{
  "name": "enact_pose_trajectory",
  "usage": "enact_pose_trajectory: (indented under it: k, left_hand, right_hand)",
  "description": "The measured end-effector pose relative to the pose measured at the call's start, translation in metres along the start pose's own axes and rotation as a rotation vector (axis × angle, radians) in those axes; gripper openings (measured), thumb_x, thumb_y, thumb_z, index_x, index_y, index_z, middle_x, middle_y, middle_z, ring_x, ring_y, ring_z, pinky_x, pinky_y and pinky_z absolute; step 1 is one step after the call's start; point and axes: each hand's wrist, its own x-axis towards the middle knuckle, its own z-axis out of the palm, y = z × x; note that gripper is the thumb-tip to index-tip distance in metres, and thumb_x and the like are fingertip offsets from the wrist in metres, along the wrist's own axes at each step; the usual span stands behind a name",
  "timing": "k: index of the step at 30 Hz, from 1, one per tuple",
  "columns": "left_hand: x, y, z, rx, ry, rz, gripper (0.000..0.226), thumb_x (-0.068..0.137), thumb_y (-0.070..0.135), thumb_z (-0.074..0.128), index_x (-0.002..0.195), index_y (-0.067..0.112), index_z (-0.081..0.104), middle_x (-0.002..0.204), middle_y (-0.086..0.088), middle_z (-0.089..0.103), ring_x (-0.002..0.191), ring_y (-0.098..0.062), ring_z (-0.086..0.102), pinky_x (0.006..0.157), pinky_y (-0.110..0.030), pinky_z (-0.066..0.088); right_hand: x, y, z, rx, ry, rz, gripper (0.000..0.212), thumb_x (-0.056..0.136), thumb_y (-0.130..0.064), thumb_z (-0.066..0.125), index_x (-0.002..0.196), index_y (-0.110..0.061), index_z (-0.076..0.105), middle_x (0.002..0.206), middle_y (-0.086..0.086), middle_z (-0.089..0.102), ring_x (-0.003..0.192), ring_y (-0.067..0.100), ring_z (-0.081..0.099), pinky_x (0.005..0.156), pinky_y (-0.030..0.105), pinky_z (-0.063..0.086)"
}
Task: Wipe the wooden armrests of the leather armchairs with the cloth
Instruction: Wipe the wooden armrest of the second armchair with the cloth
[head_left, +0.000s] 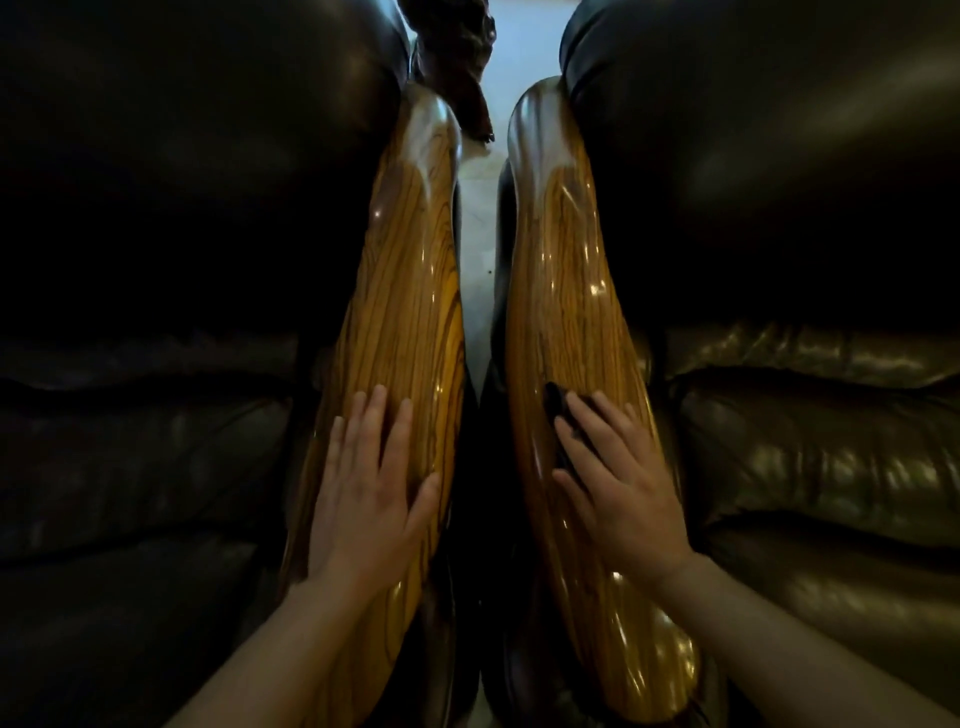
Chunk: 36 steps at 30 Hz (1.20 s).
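Two glossy wooden armrests run side by side away from me. The left armrest (410, 291) belongs to the left leather armchair (156, 208), the right armrest (563, 291) to the right leather armchair (779, 208). My left hand (371, 483) lies flat on the left armrest, fingers spread, nothing in it. My right hand (618, 478) presses a small dark cloth (558, 410) onto the right armrest. Only the cloth's front edge shows past my fingers; the rest is hidden under the palm.
A narrow gap (475, 249) with pale floor separates the two armrests. A dark carved wooden piece (457, 57) stands at the far end of the gap. Dark leather seat cushions (821, 457) flank both sides.
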Motion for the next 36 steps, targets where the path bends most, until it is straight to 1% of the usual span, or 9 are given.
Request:
enact_pose_trajectory:
  k: [8,11,13,17,19,22,27,31,36]
  left_hand:
    - [-0.019,0.000,-0.014,-0.123,0.010,-0.024,0.069,0.096,0.055,0.028,0.155,0.025,0.009,0.164,0.001,0.000,0.148,-0.006,-0.014,0.119,-0.036,0.000]
    - [-0.049,-0.003,-0.021,-0.162,0.023,-0.054,0.070,0.095,0.056,0.028,0.155,0.024,0.012,0.164,0.001,0.004,0.149,-0.007,-0.009,0.120,-0.038,0.006]
    - [-0.073,-0.005,-0.027,-0.187,0.017,-0.066,0.070,0.095,0.055,0.029,0.155,0.024,0.013,0.164,0.001,0.006,0.150,-0.008,-0.006,0.120,-0.040,0.010]
    - [-0.110,-0.011,-0.043,-0.155,-0.039,-0.069,0.071,0.094,0.056,0.027,0.156,0.024,0.011,0.164,0.004,0.004,0.149,-0.006,-0.009,0.122,-0.036,0.005]
    - [-0.120,-0.015,-0.053,-0.115,-0.072,-0.085,0.071,0.094,0.056,0.026,0.155,0.027,0.004,0.164,0.006,-0.002,0.147,-0.004,-0.016,0.121,-0.032,-0.003]
    - [-0.131,-0.015,-0.072,-0.056,-0.113,-0.125,0.073,0.097,0.054,0.029,0.155,0.025,-0.003,0.164,0.003,-0.010,0.145,-0.006,-0.021,0.118,-0.030,-0.012]
    - [-0.157,-0.010,-0.122,-0.074,-0.190,-0.140,0.077,0.096,0.058,0.031,0.155,0.026,-0.007,0.164,0.000,-0.011,0.148,-0.012,-0.017,0.121,-0.041,-0.007]
    - [-0.177,-0.015,-0.155,-0.073,-0.140,-0.150,0.080,0.092,0.063,0.030,0.154,0.027,-0.006,0.164,-0.001,-0.007,0.149,-0.015,-0.014,0.122,-0.045,-0.002]
    - [-0.207,-0.020,-0.183,-0.069,-0.159,-0.175,0.081,0.086,0.068,0.025,0.152,0.032,-0.004,0.164,-0.001,-0.003,0.149,-0.018,-0.009,0.121,-0.048,0.001]
  right_hand:
    - [-0.050,-0.019,0.008,-0.013,0.037,-0.033,0.045,0.101,-0.029,0.054,0.142,-0.010,0.049,0.158,0.008,0.034,0.148,0.032,0.027,0.113,0.058,0.031]
    - [-0.056,-0.028,0.012,-0.017,0.041,-0.086,0.041,0.100,-0.028,0.056,0.137,-0.010,0.055,0.154,0.008,0.041,0.145,0.031,0.032,0.113,0.055,0.034]
    - [-0.049,-0.032,0.010,-0.035,0.038,-0.181,0.035,0.099,-0.026,0.060,0.131,-0.011,0.061,0.144,0.008,0.052,0.137,0.030,0.043,0.107,0.052,0.039]
    - [-0.012,-0.055,-0.004,-0.051,-0.104,-0.355,0.036,0.085,-0.023,0.073,0.119,-0.014,0.065,0.116,0.009,0.064,0.102,0.027,0.061,0.083,0.043,0.051]
    - [0.009,-0.076,-0.014,0.001,-0.139,-0.278,0.034,0.082,-0.022,0.072,0.115,-0.013,0.066,0.109,0.008,0.065,0.092,0.023,0.063,0.076,0.039,0.056]
    - [0.025,-0.110,-0.035,0.129,-0.120,-0.130,0.028,0.086,-0.026,0.064,0.112,-0.017,0.068,0.105,0.002,0.065,0.090,0.017,0.063,0.075,0.033,0.057]
    - [0.029,-0.161,-0.083,0.228,-0.194,0.032,0.028,0.086,-0.033,0.060,0.112,-0.027,0.066,0.107,-0.009,0.061,0.093,0.006,0.060,0.081,0.027,0.054]
    - [0.027,-0.190,-0.118,0.228,-0.174,0.111,0.027,0.086,-0.029,0.068,0.113,-0.025,0.067,0.104,-0.007,0.061,0.088,0.009,0.060,0.075,0.024,0.052]
    - [0.019,-0.221,-0.157,0.252,-0.178,0.140,0.028,0.087,-0.026,0.069,0.114,-0.023,0.067,0.103,-0.006,0.061,0.088,0.009,0.059,0.074,0.023,0.052]
